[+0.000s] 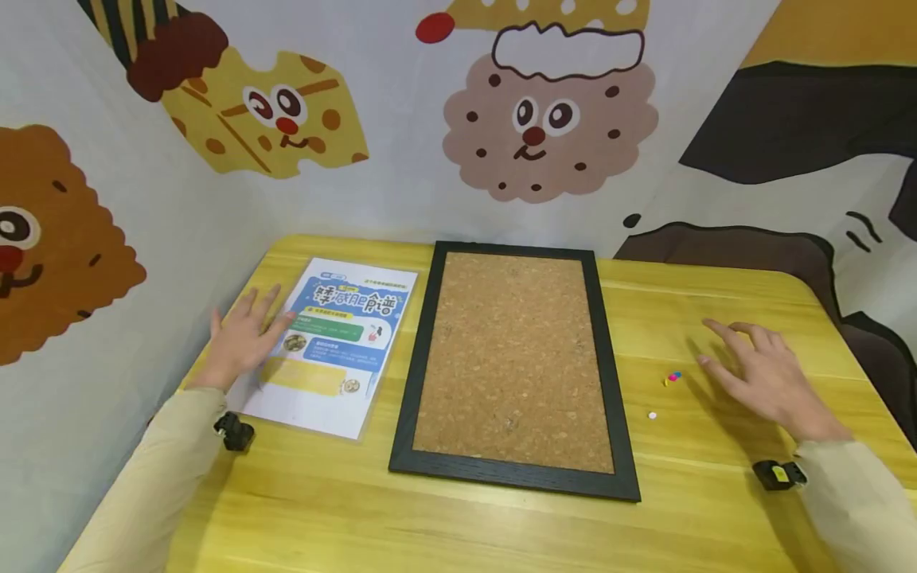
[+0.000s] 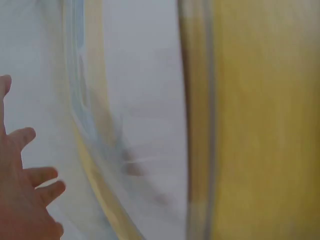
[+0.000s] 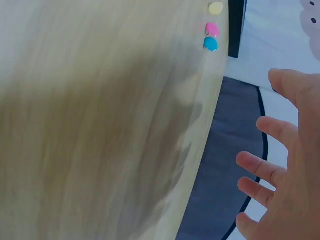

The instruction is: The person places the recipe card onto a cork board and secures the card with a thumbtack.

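Observation:
A printed sheet (image 1: 325, 334) with a blue design and a glossy clear border lies on the left of the table. My left hand (image 1: 243, 338), fingers spread, is at its left edge, the thumb overlapping the print; whether it touches the sheet I cannot tell. Right of the sheet lies a cork board (image 1: 512, 358) in a black frame. Beyond the frame's right side are small pushpins: a blue one (image 3: 210, 44), a pink one (image 3: 212, 29), a yellow one (image 3: 216, 8) and a white one (image 1: 652, 415). My right hand (image 1: 770, 378) hovers to their right, fingers loosely bent and holding nothing.
The yellow wooden table (image 1: 466, 533) ends at a cloth backdrop (image 1: 401, 191) with cartoon prints, which rises behind it and on both sides. A small black device is strapped to each wrist.

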